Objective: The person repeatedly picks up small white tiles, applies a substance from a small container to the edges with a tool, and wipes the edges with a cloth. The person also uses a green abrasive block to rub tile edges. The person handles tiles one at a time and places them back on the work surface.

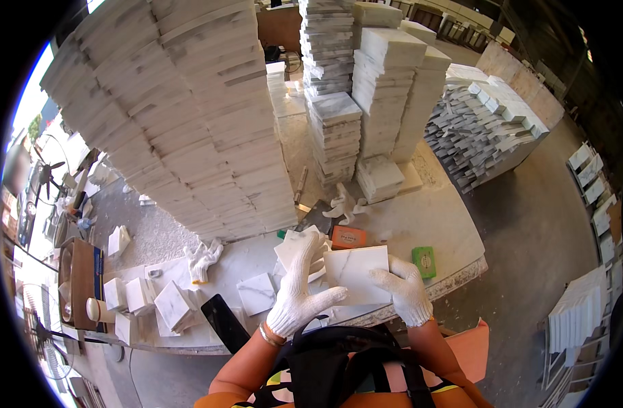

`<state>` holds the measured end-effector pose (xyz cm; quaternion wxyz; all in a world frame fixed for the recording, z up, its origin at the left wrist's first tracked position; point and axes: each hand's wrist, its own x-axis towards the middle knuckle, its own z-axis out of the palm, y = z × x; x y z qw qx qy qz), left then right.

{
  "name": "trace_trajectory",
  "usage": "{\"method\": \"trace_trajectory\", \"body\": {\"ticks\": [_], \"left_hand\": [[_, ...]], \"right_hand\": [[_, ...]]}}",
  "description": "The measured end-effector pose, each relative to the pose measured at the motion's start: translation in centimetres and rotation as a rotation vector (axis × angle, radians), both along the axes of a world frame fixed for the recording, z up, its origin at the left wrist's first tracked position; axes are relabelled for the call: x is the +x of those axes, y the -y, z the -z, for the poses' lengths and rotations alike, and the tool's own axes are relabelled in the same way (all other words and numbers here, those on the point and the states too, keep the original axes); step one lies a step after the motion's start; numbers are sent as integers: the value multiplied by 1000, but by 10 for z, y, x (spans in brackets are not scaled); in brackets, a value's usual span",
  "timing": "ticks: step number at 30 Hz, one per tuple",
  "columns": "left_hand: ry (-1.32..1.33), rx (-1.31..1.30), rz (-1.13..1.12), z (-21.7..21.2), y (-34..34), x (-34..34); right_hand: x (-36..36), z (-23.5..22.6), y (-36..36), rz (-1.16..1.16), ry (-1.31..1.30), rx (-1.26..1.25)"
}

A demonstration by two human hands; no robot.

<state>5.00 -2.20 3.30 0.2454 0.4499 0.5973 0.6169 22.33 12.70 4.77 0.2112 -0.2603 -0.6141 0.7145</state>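
Observation:
A square white marble tile [356,272] with fine grey veins is tilted up in front of me. My right hand [408,292], in a white knit glove, grips its right edge with the thumb across the face. At the tile's left side, my gloved left hand [299,292] has its fingers stretched away from me and its thumb apart, pointing toward the lower left corner. Behind the left fingers shows another white tile [290,249]; whether they touch it is hidden. A grey-veined tile [257,294] lies flat on the table left of that hand.
Tall stacks of marble tiles [189,122] rise beyond my hands. An orange block [349,236] and a green box [424,262] lie nearby. Leftward are a black phone [224,324], loose gloves [203,260], small tile pieces [174,304] and a wooden box [80,282]. The table edge [454,280] curves at right.

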Motion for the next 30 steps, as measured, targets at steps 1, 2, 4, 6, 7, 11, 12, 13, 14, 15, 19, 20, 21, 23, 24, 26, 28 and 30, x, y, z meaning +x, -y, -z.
{"method": "trace_trajectory", "body": {"ticks": [1, 2, 4, 6, 7, 11, 12, 13, 14, 15, 19, 20, 21, 23, 24, 26, 28, 30], "left_hand": [[279, 7, 20, -1, -1, 5], [428, -38, 58, -7, 2, 10], [582, -164, 160, -2, 2, 14], [641, -213, 153, 4, 2, 24], [648, -189, 154, 4, 1, 26], [648, -167, 185, 1, 2, 29], [637, -182, 197, 0, 4, 29], [644, -174, 185, 0, 5, 30], [651, -167, 173, 1, 5, 32], [658, -160, 162, 2, 6, 33], [636, -170, 152, 8, 6, 33], [629, -166, 155, 10, 6, 33], [622, -164, 158, 11, 6, 33], [613, -178, 188, 14, 6, 33], [609, -185, 203, 14, 6, 32], [691, -176, 245, 14, 3, 34], [752, -169, 265, 21, -1, 36], [794, -168, 287, 38, -5, 37]], "right_hand": [[2, -4, 1, 3, -27, 10], [3, -7, 3, 6, -55, 20], [8, -13, 7, -17, 6, 76], [11, -13, 8, -32, 48, 120], [12, -10, 7, -35, 59, 135], [14, -18, 5, 69, 116, 201], [13, -20, 4, 86, 93, 190], [12, -23, 2, 104, 71, 178], [11, -25, 2, 122, 49, 167], [11, -26, 2, 128, 53, 175], [11, -28, 6, 155, 65, 190], [11, -27, 7, 163, 67, 189], [12, -27, 8, 168, 74, 191], [14, -24, 9, 178, 89, 194], [16, -20, 8, 176, 84, 221], [20, -11, 6, 172, 74, 276], [20, -11, 7, 165, 90, 279], [21, -11, 8, 162, 115, 284]]}}
